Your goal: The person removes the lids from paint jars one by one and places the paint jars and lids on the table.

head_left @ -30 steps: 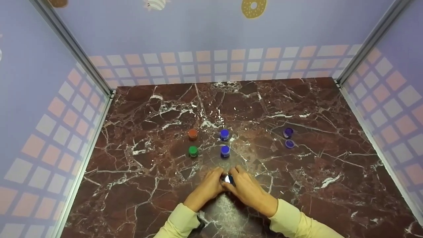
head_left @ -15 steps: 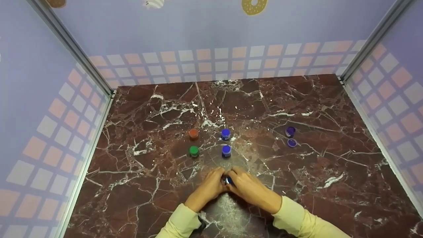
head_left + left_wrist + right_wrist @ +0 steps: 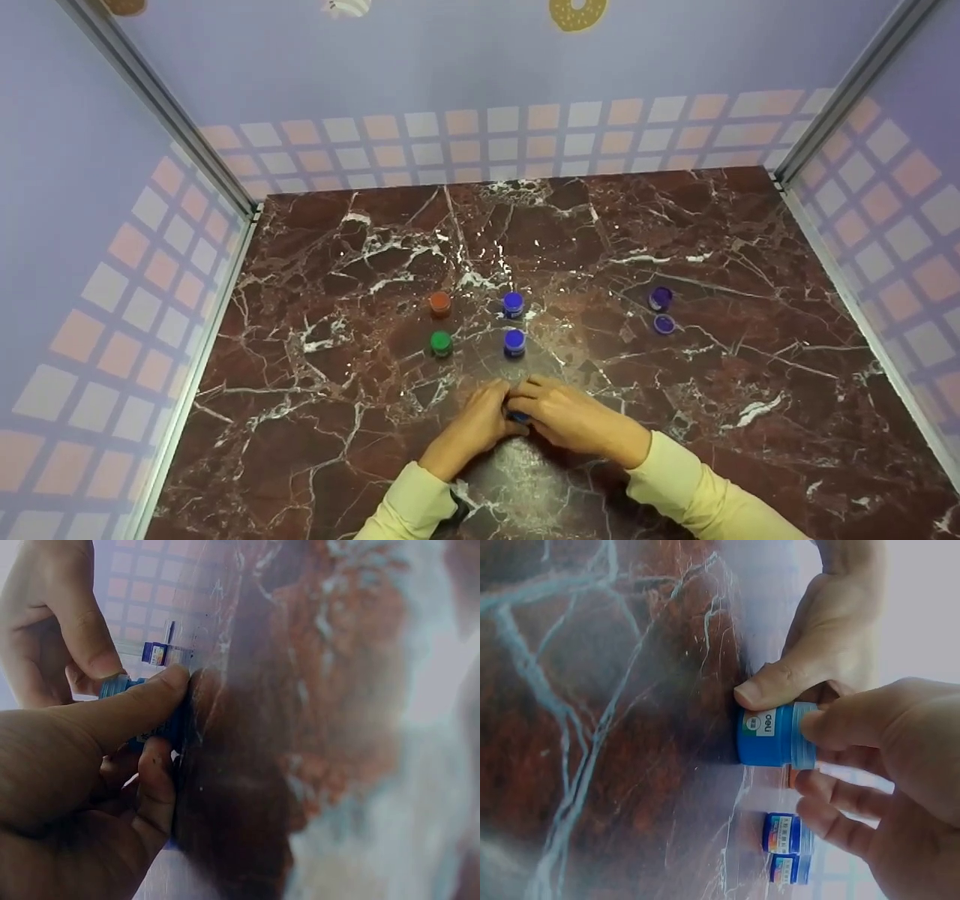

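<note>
A small blue paint jar (image 3: 763,735) with a clear bluish lid (image 3: 804,736) stands upright on the marble-patterned table, between the two hands near the front. My left hand (image 3: 480,420) grips the jar's body, its thumb low against the side in the right wrist view. From above, my right hand (image 3: 574,420) pinches the lid between thumb and fingers. Only a sliver of the blue jar (image 3: 519,415) shows between the hands in the head view. The left wrist view shows the left fingers wrapped round the body (image 3: 174,724).
Beyond the hands stand an orange-topped jar (image 3: 439,304), a green-topped jar (image 3: 441,343) and two blue-topped jars (image 3: 513,304). Farther right are an uncapped purple jar (image 3: 661,298) and its loose lid (image 3: 664,324). Patterned walls (image 3: 480,150) enclose the table's back and sides.
My right hand has turned, its wrist swinging outward to the right, and its fingers now cover the jar's top that showed a bright glare earlier. My left hand keeps its place.
</note>
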Demonstrator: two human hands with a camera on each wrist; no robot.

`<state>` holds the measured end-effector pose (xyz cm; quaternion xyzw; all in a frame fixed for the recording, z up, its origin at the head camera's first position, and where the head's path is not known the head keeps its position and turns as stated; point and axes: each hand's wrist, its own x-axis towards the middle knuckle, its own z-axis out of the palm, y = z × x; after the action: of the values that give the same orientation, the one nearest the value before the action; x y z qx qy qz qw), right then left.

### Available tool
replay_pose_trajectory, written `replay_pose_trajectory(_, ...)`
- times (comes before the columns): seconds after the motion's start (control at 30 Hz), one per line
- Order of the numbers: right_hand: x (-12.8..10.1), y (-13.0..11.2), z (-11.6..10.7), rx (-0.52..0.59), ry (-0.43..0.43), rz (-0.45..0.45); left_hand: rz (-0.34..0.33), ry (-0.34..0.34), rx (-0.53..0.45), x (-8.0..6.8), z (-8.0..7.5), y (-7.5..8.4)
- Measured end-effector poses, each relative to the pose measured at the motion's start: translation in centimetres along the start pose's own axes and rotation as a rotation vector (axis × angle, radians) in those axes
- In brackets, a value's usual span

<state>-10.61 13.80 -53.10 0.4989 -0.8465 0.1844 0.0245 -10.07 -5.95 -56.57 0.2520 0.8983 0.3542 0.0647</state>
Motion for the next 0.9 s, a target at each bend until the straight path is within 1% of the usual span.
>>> replay_pose_trajectory(0.13,0.0,0.1,-0.1,-0.032,0.026,-0.051,0.023,0.010,-0.004,0.1,0.0,-0.1)
replay_pose_trajectory(0.23,0.0,0.3,0.0,-0.044,0.054,-0.074,0.028,0.017,-0.003,0.1,0.0,-0.2)
replay_pose_trajectory(0.33,-0.3,0.5,0.0,-0.013,0.079,-0.074,0.023,0.010,-0.004,0.1,0.1,-0.3)
replay_pose_trajectory(0.43,-0.6,0.6,0.0,0.039,0.114,-0.047,0.023,0.003,-0.003,0.1,0.1,-0.3)
replay_pose_trajectory(0.5,-0.8,0.5,0.0,0.066,0.162,0.004,0.022,0.004,-0.005,0.0,0.1,-0.3)
replay_pose_trajectory(0.57,-0.9,0.3,0.1,0.098,0.229,0.087,0.019,0.010,-0.007,0.0,0.1,-0.3)
replay_pose_trajectory(0.67,-0.8,-0.1,0.2,0.168,0.346,0.267,0.016,0.021,-0.007,-0.1,0.1,-0.2)
replay_pose_trajectory(0.73,-0.6,-0.5,0.4,0.210,0.405,0.385,0.022,0.030,-0.006,-0.1,0.1,-0.2)
replay_pose_trajectory(0.8,-0.4,-0.9,0.7,0.233,0.435,0.476,0.023,0.035,-0.012,-0.1,0.1,-0.2)
replay_pose_trajectory(0.9,-0.1,-1.5,1.0,0.216,0.422,0.545,0.020,0.037,-0.022,-0.1,0.2,-0.3)
